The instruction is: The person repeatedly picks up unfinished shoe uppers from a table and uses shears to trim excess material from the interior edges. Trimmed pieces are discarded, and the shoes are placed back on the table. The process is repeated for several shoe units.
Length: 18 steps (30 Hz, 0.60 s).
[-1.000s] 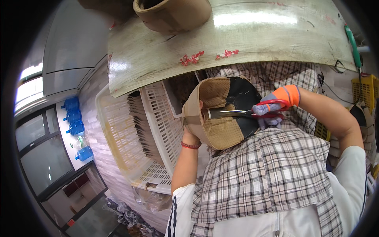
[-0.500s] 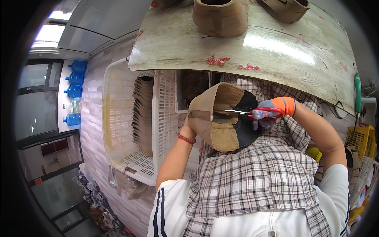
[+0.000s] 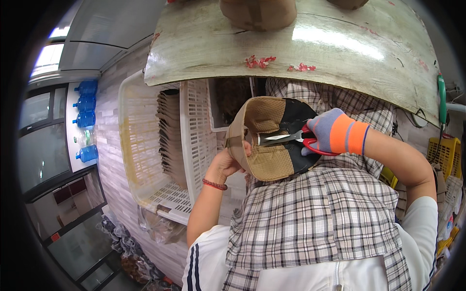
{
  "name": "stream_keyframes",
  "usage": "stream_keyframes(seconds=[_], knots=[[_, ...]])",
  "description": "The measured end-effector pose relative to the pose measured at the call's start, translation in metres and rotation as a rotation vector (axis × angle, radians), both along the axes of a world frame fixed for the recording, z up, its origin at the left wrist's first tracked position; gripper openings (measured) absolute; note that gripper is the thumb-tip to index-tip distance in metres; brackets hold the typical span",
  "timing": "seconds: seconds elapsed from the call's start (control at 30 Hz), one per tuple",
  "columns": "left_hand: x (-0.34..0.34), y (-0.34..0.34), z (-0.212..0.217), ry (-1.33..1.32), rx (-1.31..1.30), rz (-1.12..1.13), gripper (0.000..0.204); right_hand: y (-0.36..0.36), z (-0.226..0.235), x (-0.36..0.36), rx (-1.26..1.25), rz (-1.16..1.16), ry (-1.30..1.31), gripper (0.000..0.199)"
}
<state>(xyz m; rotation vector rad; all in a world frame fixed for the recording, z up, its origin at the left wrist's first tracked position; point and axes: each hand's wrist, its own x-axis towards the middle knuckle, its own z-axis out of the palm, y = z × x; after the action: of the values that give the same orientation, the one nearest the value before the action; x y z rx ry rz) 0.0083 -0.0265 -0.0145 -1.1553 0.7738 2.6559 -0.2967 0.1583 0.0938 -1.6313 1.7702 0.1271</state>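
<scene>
A tan and black piece that looks like a shoe upper (image 3: 272,165) is held above my lap, its opening and honeycomb-textured lining facing me. My bare left hand (image 3: 229,162), with a red bead bracelet at the wrist, grips its left side; a fingertip shows inside the edge. In my right hand (image 3: 324,127), which wears a grey and orange glove, are red-handled scissors (image 3: 293,137). Their blades reach into the piece's hollow, pointing left, and look slightly apart. Whether they touch any material I cannot tell.
Beyond my lap stands a wood-patterned table (image 3: 213,58) with brown uppers (image 3: 259,14) at its far side. To the left, a white plastic basket (image 3: 187,145) holds a nested stack of brown pieces (image 3: 171,136). Blue water bottles (image 3: 86,119) line the left side. A yellow basket (image 3: 444,155) sits right.
My right hand has turned, showing more of the glove's back, and the scissors have shifted slightly left. The upper has tilted to show more lining, and my left fingertip now shows inside it.
</scene>
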Motion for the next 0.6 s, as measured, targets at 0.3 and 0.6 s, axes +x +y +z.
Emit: stream_keyframes(seconds=[0.3,0.6], knots=[[0.002,0.012,0.023,-0.095,-0.137,0.071,0.036,-0.031,0.011,0.013,0.075,0.139,0.137,0.063],[-0.009,0.018,0.030,-0.096,-0.097,0.239,0.034,-0.047,0.032,0.002,0.124,0.199,0.135,0.066]])
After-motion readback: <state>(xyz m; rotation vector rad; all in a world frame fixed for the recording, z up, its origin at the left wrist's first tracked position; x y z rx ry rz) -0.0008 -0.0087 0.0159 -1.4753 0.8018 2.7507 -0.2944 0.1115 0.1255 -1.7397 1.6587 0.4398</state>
